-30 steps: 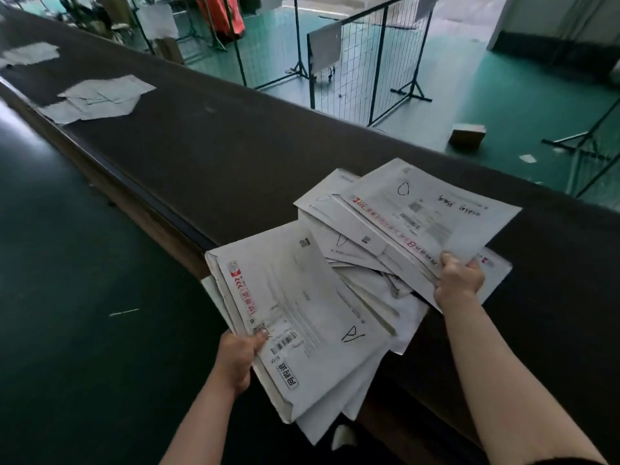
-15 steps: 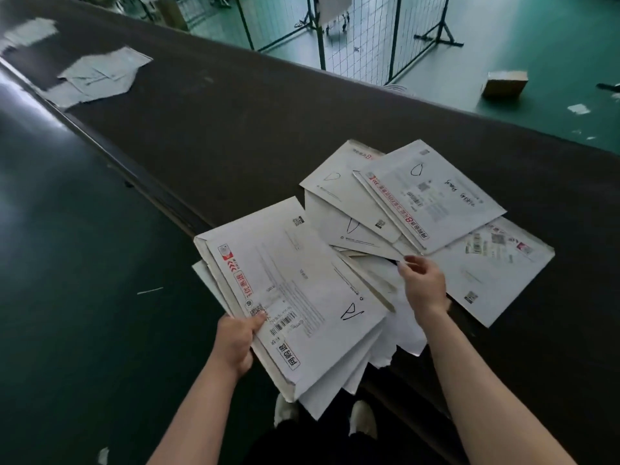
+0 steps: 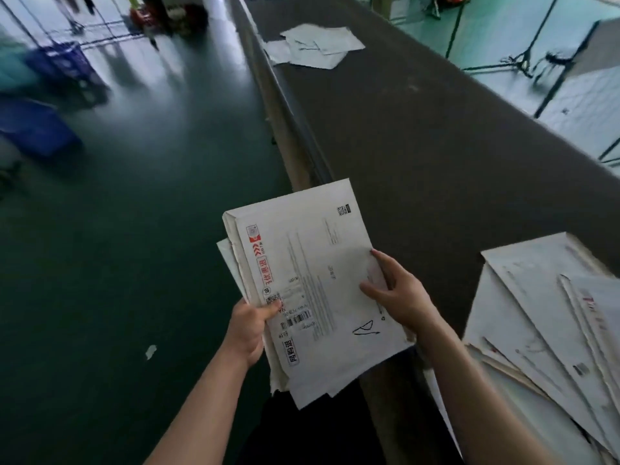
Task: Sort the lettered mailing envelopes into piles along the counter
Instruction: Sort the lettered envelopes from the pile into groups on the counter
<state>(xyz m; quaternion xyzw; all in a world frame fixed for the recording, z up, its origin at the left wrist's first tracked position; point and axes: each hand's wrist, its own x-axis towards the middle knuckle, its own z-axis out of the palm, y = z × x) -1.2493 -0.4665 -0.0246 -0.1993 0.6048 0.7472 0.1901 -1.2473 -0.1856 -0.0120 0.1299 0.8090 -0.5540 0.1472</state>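
Stack (image 3: 312, 290) of white envelopes held in both hands at frame centre, over the counter's near edge. Top envelope face up: red printed strip along its left side, barcode label low left, a hand-drawn mark near its bottom right corner; letter not readable. Left hand (image 3: 248, 327) grips the stack's left edge at 8 o'clock, thumb on top, fingers curled beneath. Right hand (image 3: 399, 293) pinches the top envelope's right edge at 3 o'clock, thumb on its face. Near pile (image 3: 536, 330) of fanned envelopes lies on the counter (image 3: 419, 129) at 4 o'clock, apart from the stack. Far pile (image 3: 315, 45) lies at 12 o'clock, well apart. Dark green floor (image 3: 134, 229) to the left; blue bins (image 3: 37, 129) at 10 o'clock, blurred.
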